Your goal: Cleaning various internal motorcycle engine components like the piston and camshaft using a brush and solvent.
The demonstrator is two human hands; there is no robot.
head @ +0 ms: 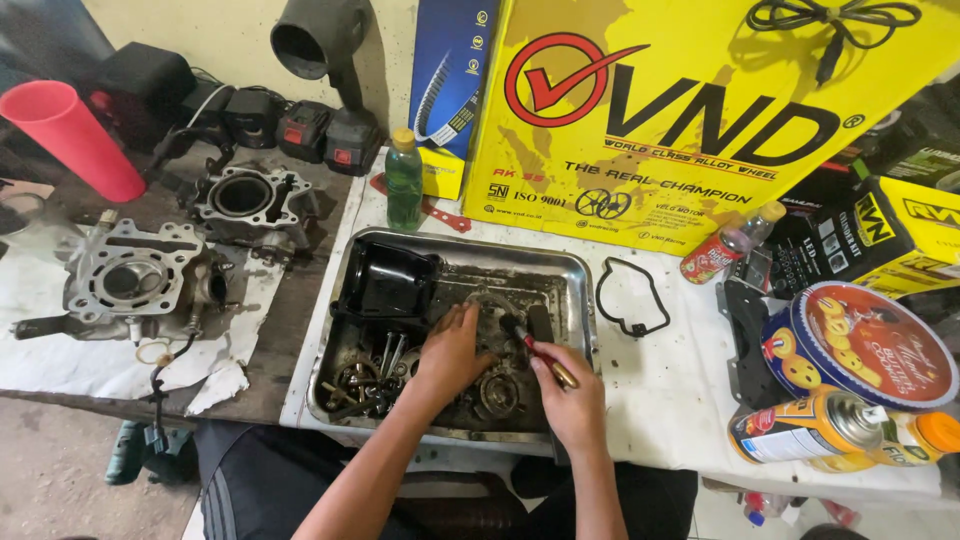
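Left hand (pixel 455 350) lies palm down, fingers spread and pressing on a round greasy part (pixel 487 310) in the middle of the steel tray (pixel 575 300). Right hand (pixel 572 395) is closed around a small brush (pixel 535 350), red ferrule, bristles on that same part.

Around them in the tray: loose bolts (pixel 385 355), a gear (pixel 497 392), a black cover (pixel 385 280) at the far left corner.

Risks, as I judge them:
- Part looks oily; the flat left hand could slip and send it into the bolts.
- Flicked bristles may spatter grime on the white cloth (pixel 660 370) and the gasket (pixel 630 298) just right of the tray.
- Spray can (pixel 800 428) lies on its side near the table edge; an elbow could roll it off.
- Green bottle (pixel 404 180) stands just behind the tray, easy to tip.
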